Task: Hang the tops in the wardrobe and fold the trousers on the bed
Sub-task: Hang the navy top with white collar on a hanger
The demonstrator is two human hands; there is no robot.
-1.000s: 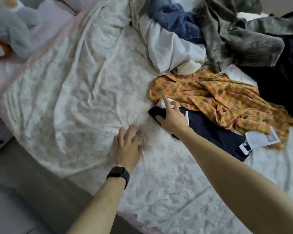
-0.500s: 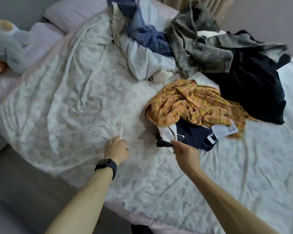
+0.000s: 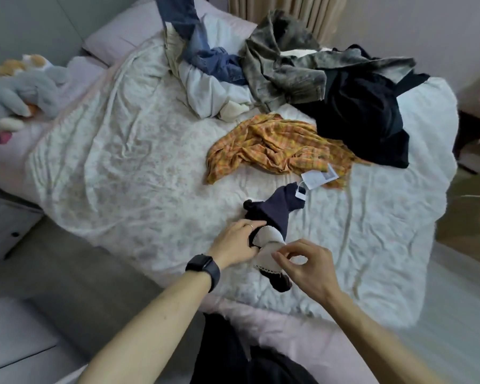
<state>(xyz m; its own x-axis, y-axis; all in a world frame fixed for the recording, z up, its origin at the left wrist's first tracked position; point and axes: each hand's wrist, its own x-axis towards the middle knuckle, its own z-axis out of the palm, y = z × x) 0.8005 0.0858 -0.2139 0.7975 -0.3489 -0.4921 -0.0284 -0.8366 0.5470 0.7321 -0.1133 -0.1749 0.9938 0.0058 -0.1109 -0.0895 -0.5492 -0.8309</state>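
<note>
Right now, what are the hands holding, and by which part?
Both hold the navy garment at its near end: the left hand grips the dark cloth beside its white panel; the right hand pinches that panel's edge.

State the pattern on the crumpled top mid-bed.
The top is orange-and-yellow plaid; head view shows it.

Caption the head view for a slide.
Left hand and right hand hold a navy garment near the plaid shirt.
</note>
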